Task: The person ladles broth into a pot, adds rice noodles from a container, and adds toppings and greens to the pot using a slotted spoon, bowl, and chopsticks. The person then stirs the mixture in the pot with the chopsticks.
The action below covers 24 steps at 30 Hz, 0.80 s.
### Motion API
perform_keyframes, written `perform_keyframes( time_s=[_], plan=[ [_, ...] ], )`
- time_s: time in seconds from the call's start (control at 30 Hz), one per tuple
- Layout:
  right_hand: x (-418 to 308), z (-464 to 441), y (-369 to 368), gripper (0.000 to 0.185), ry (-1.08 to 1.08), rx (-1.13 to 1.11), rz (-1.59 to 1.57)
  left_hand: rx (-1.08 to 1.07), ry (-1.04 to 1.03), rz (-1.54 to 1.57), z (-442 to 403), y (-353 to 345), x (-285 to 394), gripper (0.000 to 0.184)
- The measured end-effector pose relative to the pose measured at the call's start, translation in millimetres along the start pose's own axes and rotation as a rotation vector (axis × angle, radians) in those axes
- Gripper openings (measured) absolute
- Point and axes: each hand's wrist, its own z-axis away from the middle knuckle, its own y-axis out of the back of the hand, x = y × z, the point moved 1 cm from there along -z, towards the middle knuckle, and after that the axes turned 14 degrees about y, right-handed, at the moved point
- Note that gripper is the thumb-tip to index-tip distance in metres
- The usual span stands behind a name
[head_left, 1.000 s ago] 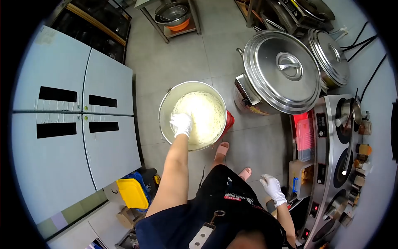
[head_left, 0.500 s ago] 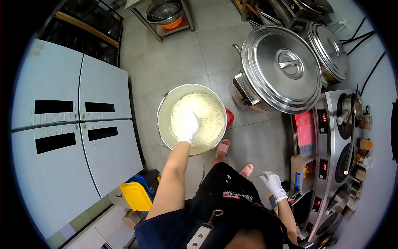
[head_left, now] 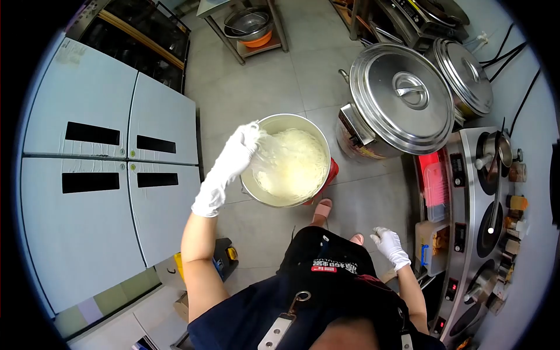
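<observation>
A large pot [head_left: 248,189] stands on the floor in front of me, with thin pale noodles [head_left: 297,166] inside. My left hand [head_left: 238,150], in a white glove, is raised over the pot's left rim. Its fingers are closed on a bunch of the noodles, which stretch blurred from the fingertips down into the pot. My right hand [head_left: 391,245], also gloved in white, hangs at my right side beside the counter. Its fingers are loosely bent and apart, and nothing shows in them.
To the right are a big lidded steel pot [head_left: 373,116] and a hob counter [head_left: 466,192] with pans. White cabinets [head_left: 163,221] line the left. A steel rack [head_left: 277,46] with bowls stands ahead. Something red [head_left: 332,172] sits beside the noodle pot.
My left hand has come up out of the pot and moved left, pulling noodles with it. My right hand stays at my side. The camera view has shifted slightly.
</observation>
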Motion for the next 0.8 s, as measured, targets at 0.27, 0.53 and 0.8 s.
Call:
perform_keyframes(
  time_s=[0.27, 0.53, 0.8],
  plan=[
    [5, -11, 0, 0.029, 0.142, -0.043, 0.092, -0.073, -0.181, 0.087, 46, 78, 97, 0.044],
    [-40, -55, 52, 0.032, 0.380, 0.166, 0.202, 0.028, -0.263, 0.134, 85, 130, 158, 0.041],
    [-86, -96, 64, 0.031, 0.523, 0.178, 0.143, -0.158, -0.113, 0.096, 43, 59, 86, 0.038]
  ],
)
